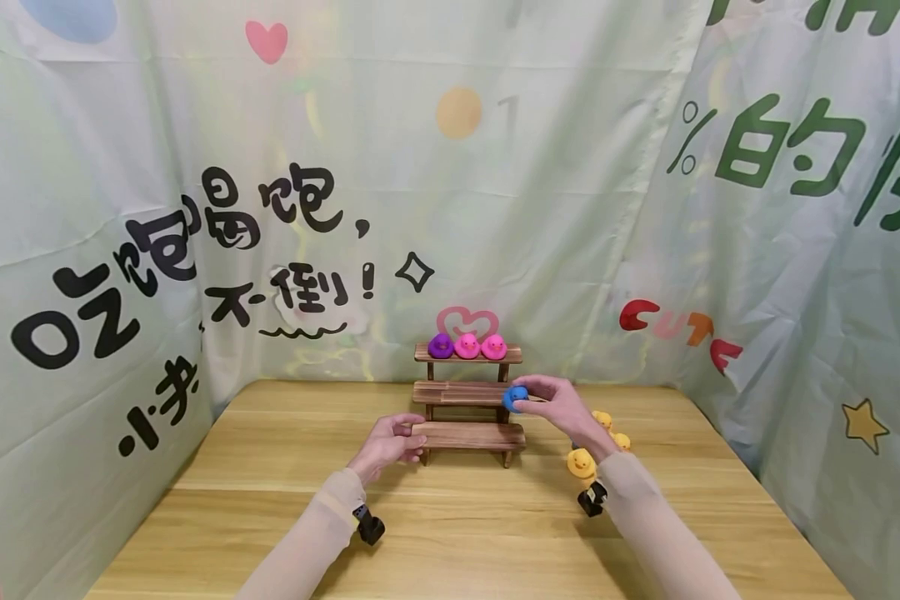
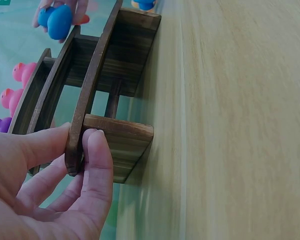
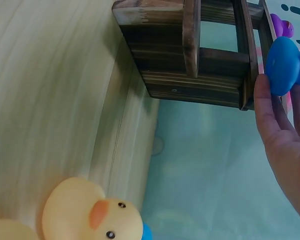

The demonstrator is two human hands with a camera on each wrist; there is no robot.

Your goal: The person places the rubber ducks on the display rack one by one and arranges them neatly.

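Observation:
A small three-tier wooden shelf (image 1: 468, 434) stands on the table. My left hand (image 1: 388, 444) pinches the left end of its lowest board between thumb and fingers, as the left wrist view (image 2: 65, 185) shows up close. In my right hand (image 1: 562, 407) a blue rubber duck (image 1: 515, 398) is gripped by the fingertips at the right end of the middle board; whether it touches the board I cannot tell. Along the top board sit a purple duck (image 1: 441, 346) and two pink ducks (image 1: 467, 346), side by side.
Several yellow ducks (image 1: 581, 463) stand on the table (image 1: 480, 533) to the right of the shelf, partly behind my right forearm. A bit of blue shows among them. Printed cloth (image 1: 540, 233) hangs behind the table and along both sides.

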